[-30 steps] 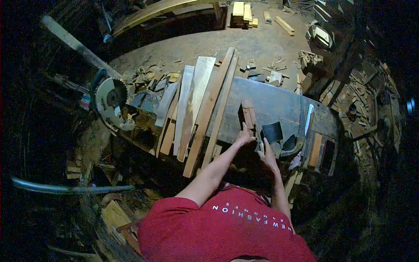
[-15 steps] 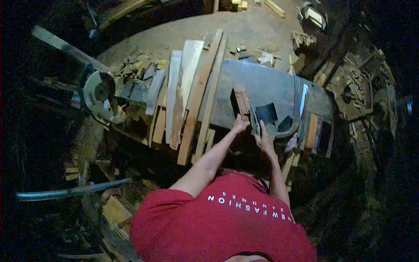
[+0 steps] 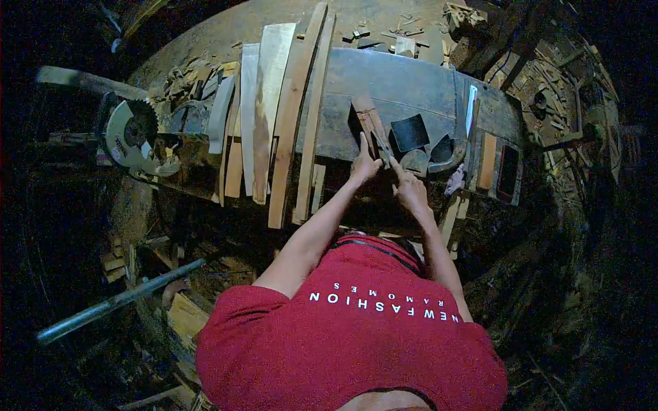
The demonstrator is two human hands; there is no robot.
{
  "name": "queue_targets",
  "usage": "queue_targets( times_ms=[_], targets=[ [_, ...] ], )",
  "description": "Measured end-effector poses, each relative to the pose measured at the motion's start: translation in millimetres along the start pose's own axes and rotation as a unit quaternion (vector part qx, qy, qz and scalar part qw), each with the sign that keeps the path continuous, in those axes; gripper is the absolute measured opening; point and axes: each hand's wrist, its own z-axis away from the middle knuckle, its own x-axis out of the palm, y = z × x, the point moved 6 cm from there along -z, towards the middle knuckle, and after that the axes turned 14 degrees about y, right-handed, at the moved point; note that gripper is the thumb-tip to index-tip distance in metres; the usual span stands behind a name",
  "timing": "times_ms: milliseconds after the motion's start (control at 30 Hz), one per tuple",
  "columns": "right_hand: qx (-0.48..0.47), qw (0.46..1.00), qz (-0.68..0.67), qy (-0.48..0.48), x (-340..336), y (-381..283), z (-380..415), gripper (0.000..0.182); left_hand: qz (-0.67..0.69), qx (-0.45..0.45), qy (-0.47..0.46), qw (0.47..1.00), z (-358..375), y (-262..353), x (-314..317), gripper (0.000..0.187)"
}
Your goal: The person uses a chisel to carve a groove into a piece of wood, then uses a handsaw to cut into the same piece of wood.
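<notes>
bench: lying across the far half, grey top, cluttered
planks: leaning over the bench's left part, side by side
circular saw: sitting at far left
wood block: lying mid-bench, just left of a dark sheet
left hand: pressing the block's near end, fingers spread
right hand: gripping a thin tool against the block; tool too small to identify

Circular saw beside leaning planks

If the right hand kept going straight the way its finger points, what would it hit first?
Most likely the narrow wood block: the right hand points up and left along a thin tool toward it. Depth is unclear.
</notes>
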Motion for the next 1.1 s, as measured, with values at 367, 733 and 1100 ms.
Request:
queue_targets(
  times_ms=[367, 733, 1100],
  targets=[
    [0.003, 0.999, 0.001, 0.054, 14.0, -22.6, -44.2, 0.062, -0.083, 0.016, -0.051, 0.995, -0.3, 8.7, -4.7, 0.101],
    [0.059, 0.998, -0.026, 0.021, 12.2, -23.2, -46.8, 0.061, -0.104, -0.018, -0.067, 0.992, 2.9, 12.8, -5.2, 0.102],
    [0.066, 0.998, -0.01, 0.002, -5.2, -32.8, -32.8, 0.053, -0.104, 0.0, -0.089, 0.991, 4.1, 25.4, -14.2, 0.101]
  ],
)
